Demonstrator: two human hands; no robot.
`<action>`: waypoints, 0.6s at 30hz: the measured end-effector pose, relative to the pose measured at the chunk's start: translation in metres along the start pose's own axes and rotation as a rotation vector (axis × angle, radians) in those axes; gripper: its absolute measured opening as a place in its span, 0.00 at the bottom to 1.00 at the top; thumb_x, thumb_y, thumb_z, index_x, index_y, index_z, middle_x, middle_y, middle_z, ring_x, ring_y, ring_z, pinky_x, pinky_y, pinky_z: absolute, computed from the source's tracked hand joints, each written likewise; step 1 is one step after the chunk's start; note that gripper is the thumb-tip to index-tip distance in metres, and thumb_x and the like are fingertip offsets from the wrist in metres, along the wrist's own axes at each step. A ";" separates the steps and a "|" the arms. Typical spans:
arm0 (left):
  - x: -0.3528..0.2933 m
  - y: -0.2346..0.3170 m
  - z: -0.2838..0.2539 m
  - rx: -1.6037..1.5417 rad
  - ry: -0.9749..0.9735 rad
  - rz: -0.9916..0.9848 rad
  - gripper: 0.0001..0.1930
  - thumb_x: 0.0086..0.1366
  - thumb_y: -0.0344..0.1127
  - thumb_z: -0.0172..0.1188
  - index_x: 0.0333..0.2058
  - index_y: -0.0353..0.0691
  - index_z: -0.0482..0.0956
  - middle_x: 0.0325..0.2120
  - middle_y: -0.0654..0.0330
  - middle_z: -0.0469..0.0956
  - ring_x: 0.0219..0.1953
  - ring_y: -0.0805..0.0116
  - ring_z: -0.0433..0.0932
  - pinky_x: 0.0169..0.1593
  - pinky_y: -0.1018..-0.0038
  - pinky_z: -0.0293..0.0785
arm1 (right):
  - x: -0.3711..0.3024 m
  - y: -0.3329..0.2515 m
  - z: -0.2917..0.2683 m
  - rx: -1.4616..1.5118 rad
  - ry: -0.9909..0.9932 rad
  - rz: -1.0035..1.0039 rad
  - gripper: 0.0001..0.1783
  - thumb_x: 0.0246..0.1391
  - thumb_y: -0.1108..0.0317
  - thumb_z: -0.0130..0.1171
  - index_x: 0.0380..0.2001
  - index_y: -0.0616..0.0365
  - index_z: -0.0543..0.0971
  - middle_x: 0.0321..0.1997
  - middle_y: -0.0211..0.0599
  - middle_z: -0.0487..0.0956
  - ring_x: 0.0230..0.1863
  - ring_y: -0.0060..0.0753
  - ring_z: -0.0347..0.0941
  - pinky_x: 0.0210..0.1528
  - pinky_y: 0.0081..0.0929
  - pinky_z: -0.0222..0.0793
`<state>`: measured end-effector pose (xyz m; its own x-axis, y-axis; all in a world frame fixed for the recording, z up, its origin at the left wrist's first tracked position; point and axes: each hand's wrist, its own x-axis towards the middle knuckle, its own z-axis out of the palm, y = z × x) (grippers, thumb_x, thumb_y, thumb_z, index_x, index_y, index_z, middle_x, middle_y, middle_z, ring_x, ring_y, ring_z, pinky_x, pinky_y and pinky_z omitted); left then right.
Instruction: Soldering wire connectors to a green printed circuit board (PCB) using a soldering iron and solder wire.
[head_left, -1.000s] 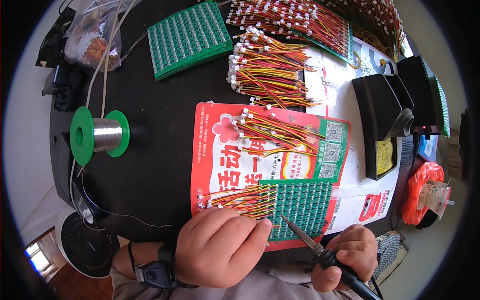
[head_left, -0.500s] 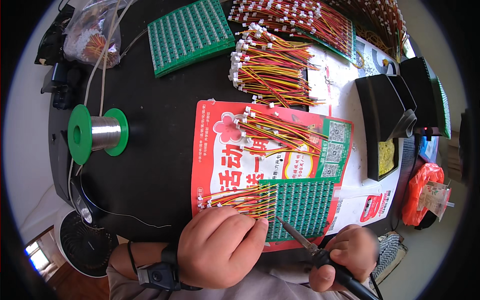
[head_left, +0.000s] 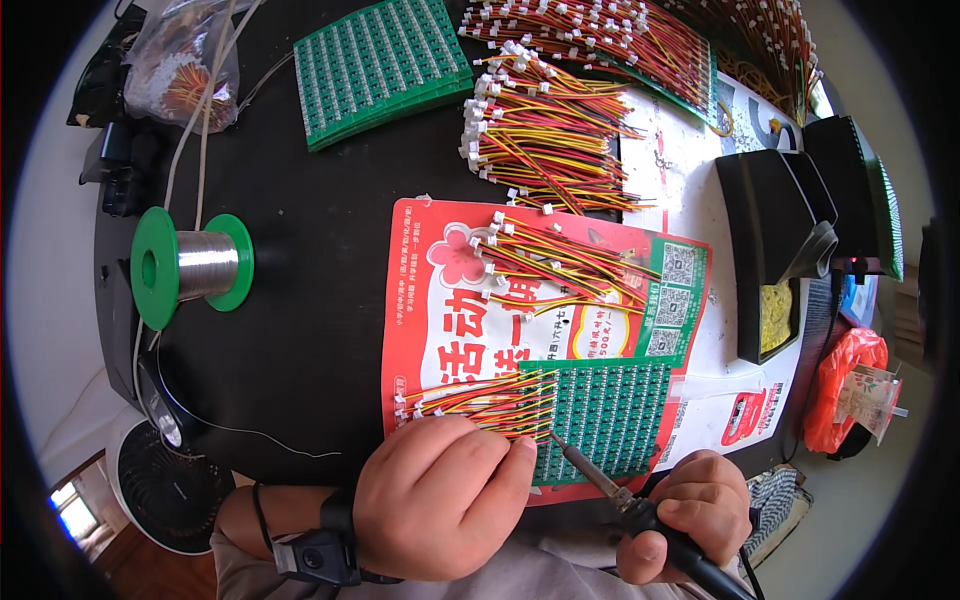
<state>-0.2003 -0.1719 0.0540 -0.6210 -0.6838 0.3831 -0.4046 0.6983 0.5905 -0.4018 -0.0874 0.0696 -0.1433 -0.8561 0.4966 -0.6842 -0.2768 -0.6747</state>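
My left hand (head_left: 440, 495) rests fisted at the near table edge, fingertips pinching thin solder wire at the near left edge of a green circuit board panel (head_left: 605, 415). My right hand (head_left: 690, 510) grips a soldering iron (head_left: 600, 475), its tip touching that same spot. Red, yellow and black wire leads with white connectors (head_left: 480, 398) lie attached along the panel's left side. The panel sits on a red printed sheet (head_left: 450, 310). More loose leads (head_left: 560, 265) lie on the sheet farther back.
A green spool of solder wire (head_left: 190, 265) stands at left. A stack of green panels (head_left: 385, 65) and piles of wire leads (head_left: 545, 135) lie at the back. A black soldering iron stand (head_left: 775, 245) with a yellow sponge is at right, an orange bag (head_left: 845, 385) beyond it.
The iron tip has moved slightly left and down to the panel's near edge by my left fingertips. My left hand has barely shifted.
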 end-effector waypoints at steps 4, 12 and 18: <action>0.000 0.001 0.000 0.011 0.000 0.000 0.16 0.40 0.21 0.65 0.33 0.31 0.85 0.26 0.59 0.77 0.23 0.62 0.75 0.30 0.69 0.74 | 0.001 0.000 -0.002 0.011 -0.033 0.006 0.18 0.52 0.55 0.64 0.27 0.57 0.70 0.16 0.28 0.66 0.14 0.26 0.65 0.15 0.25 0.56; 0.002 0.001 0.001 0.001 0.005 0.010 0.15 0.41 0.21 0.65 0.33 0.31 0.85 0.26 0.58 0.77 0.24 0.62 0.75 0.29 0.69 0.73 | 0.020 0.000 -0.008 0.191 -0.053 -0.109 0.13 0.54 0.69 0.62 0.31 0.69 0.72 0.15 0.36 0.69 0.14 0.28 0.65 0.14 0.26 0.60; 0.005 0.000 -0.002 0.056 -0.009 0.010 0.07 0.49 0.24 0.67 0.30 0.31 0.81 0.26 0.58 0.76 0.29 0.62 0.77 0.30 0.70 0.78 | -0.003 0.006 0.006 0.039 0.121 -0.072 0.16 0.52 0.57 0.61 0.26 0.58 0.70 0.16 0.28 0.64 0.14 0.23 0.61 0.14 0.23 0.54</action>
<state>-0.2020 -0.1757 0.0572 -0.6312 -0.6749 0.3823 -0.4348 0.7161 0.5461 -0.4014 -0.0887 0.0606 -0.1821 -0.7751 0.6050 -0.6680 -0.3540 -0.6546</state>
